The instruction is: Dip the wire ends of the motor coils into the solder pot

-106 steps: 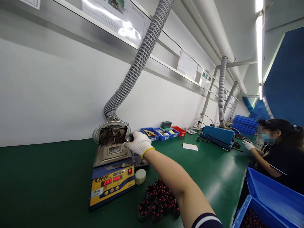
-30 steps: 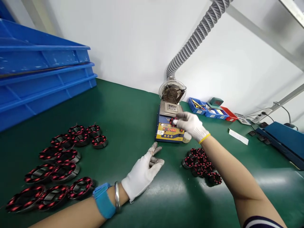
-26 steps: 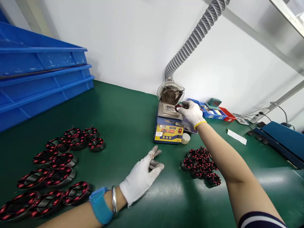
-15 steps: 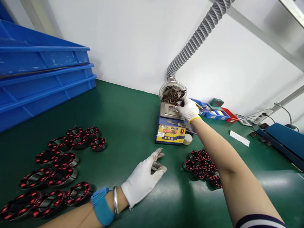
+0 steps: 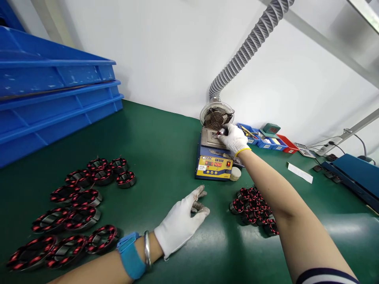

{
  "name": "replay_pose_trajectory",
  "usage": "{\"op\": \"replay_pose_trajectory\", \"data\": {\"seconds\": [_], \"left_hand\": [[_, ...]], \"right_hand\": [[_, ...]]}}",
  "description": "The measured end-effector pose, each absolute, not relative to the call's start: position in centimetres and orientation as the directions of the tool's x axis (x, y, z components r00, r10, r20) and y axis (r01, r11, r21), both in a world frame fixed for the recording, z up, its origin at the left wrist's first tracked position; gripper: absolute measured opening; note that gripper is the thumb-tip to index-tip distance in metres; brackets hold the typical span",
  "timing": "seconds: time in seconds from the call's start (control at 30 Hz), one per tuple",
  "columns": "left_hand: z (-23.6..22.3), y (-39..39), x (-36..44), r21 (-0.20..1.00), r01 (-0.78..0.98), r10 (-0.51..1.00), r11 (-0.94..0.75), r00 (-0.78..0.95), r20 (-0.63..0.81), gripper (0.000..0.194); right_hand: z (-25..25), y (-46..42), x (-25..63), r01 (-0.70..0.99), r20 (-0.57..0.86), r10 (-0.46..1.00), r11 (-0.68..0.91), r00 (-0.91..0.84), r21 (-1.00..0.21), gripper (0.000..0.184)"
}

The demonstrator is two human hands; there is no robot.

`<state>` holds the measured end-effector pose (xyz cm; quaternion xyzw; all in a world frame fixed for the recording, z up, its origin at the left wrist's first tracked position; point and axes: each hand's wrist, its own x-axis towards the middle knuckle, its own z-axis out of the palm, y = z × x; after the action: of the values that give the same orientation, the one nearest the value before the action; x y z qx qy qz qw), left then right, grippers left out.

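In my gloved right hand [image 5: 233, 140] is a small motor stator [image 5: 220, 132] with red windings, held over the top of a yellow-fronted solder pot [image 5: 213, 167]. My fingers close round it and cover most of its body. Whether its lower side touches the solder [image 5: 213, 136] I cannot tell. My left hand [image 5: 183, 221], gloved in white with dirty fingertips, rests near the green table in front of the pot. Its thumb and fingers are apart, and it holds nothing. A cluster of similar stators [image 5: 253, 211] stands on the table below my right forearm.
At the left lie several larger ring stators [image 5: 79, 217], with stacked blue crates [image 5: 59, 98] behind. A fume hose [image 5: 251, 43] drops to a round grille [image 5: 217, 118] behind the pot. Small blue bins [image 5: 260, 140] and a red bin [image 5: 286, 144] line the wall.
The stator in my right hand has tilted up slightly and shows more clearly above the pot. My left hand stays almost where it was. The whole view has shifted a little.
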<state>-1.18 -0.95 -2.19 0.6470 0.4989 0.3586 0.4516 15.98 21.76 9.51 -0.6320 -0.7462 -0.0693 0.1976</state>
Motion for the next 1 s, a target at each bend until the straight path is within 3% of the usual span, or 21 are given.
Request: {"op": "replay_pose_trajectory", "data": {"seconds": [0.43, 0.6, 0.7, 0.77, 0.9, 1.0], "left_hand": [[-2.2, -0.9, -1.1, 0.943, 0.313, 0.967, -0.112, 0.251, 0.032, 0.063], [-2.7, -0.8, -1.1, 0.949, 0.3, 0.972, -0.098, 0.233, 0.026, 0.063], [-3.6, -0.6, -1.3, 0.957, 0.275, 0.97, -0.096, 0.242, 0.028, 0.064], [-4.1, -0.5, -1.5, 0.956, 0.277, 0.968, -0.098, 0.248, 0.027, 0.066], [-4.3, -0.1, -1.8, 0.937, 0.337, 0.968, -0.091, 0.252, 0.004, 0.075], [-4.0, 0.0, -1.9, 0.909, 0.399, 0.963, -0.124, 0.27, 0.013, 0.077]], "right_hand": [[9.5, 21.5, 16.4, 0.953, 0.391, 0.917, 0.188, -0.082, -0.24, 0.047], [11.6, 20.8, 17.9, 0.824, 0.44, 0.898, 0.261, -0.016, -0.503, 0.045], [13.2, 18.2, 20.2, 0.703, 0.376, 0.926, 0.245, 0.033, -0.667, 0.051], [14.0, 14.9, 22.4, 0.671, 0.305, 0.952, 0.204, 0.034, -0.713, 0.051], [14.7, 4.6, 27.3, 0.749, 0.142, 0.981, 0.193, -0.132, -0.634, 0.043], [13.3, -3.9, 29.3, 0.887, -0.065, 0.964, 0.208, -0.256, -0.412, 0.035]]}}
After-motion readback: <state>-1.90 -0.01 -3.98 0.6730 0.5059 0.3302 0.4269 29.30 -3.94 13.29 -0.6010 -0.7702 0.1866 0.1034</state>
